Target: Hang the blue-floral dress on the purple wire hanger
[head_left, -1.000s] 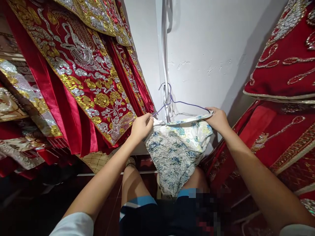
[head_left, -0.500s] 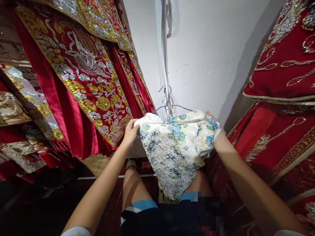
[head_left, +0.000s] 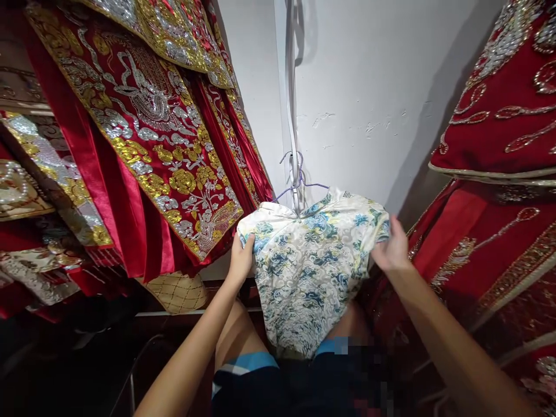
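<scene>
A white short-sleeved blouse (head_left: pixel 310 272) with blue and green flowers hangs spread out on a purple wire hanger (head_left: pixel 316 185). The hanger's hook (head_left: pixel 292 156) is at a white upright strip (head_left: pixel 291 87) on the wall. My left hand (head_left: pixel 242 258) is closed on the sleeve edge at the left, thumb on the front of the cloth. At the opposite sleeve, my right hand (head_left: pixel 394 246) grips the cuff, with its fingers partly hidden by the cloth. Both shoulders of the blouse now lie over the hanger's arms, and its hem falls over my knees.
Red garments with gold and silver sequins (head_left: pixel 174 150) hang close on the left. More red beaded garments (head_left: pixel 499 231) crowd the right side. A pale wall (head_left: pixel 360 81) stands behind the hanger. A beige quilted cloth (head_left: pixel 176 292) shows low on the left.
The blouse's right shoulder has been drawn over the hanger and its collar has opened out flatter. My left hand has shifted lower and rightward; my right hand has moved out along the sleeve.
</scene>
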A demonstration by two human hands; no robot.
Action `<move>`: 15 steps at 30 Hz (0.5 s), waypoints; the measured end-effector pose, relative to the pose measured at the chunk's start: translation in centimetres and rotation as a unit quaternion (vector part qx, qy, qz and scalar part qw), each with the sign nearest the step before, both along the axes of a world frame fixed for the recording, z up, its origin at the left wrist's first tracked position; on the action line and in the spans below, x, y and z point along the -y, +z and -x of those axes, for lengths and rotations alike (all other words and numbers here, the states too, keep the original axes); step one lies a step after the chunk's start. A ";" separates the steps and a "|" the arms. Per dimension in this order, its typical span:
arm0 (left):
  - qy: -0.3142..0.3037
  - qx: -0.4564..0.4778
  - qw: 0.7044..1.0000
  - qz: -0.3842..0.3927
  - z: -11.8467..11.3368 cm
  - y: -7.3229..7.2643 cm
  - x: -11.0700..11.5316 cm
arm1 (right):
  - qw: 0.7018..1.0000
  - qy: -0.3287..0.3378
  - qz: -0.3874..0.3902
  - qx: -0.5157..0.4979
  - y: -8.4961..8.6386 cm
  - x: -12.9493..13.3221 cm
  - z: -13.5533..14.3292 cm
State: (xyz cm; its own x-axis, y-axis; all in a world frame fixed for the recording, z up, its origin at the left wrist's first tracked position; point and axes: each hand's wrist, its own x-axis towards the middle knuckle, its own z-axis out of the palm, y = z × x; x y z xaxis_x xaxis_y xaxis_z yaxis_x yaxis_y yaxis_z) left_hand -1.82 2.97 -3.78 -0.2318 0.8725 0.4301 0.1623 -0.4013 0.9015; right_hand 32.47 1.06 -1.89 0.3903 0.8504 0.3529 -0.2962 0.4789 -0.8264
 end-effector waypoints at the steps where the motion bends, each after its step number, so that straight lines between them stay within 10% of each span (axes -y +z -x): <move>1: -0.006 0.017 1.000 0.004 -0.2 0.1 0.3 | 0.999 0.004 0.013 -0.034 0.3 0.2 -0.3; 8: 0.004 0.130 0.990 -0.051 -0.7 7.1 -1.0 | 0.994 -0.030 0.036 -0.102 5.5 2.1 -0.8; 12: 0.002 -0.039 0.990 -0.137 -0.1 10.7 -1.7 | 0.973 -0.119 -0.009 -0.198 6.9 4.1 0.1; 15: 0.023 -0.247 0.948 -0.199 -0.4 10.1 -0.6 | 0.952 -0.262 -0.081 -0.135 5.3 8.0 1.3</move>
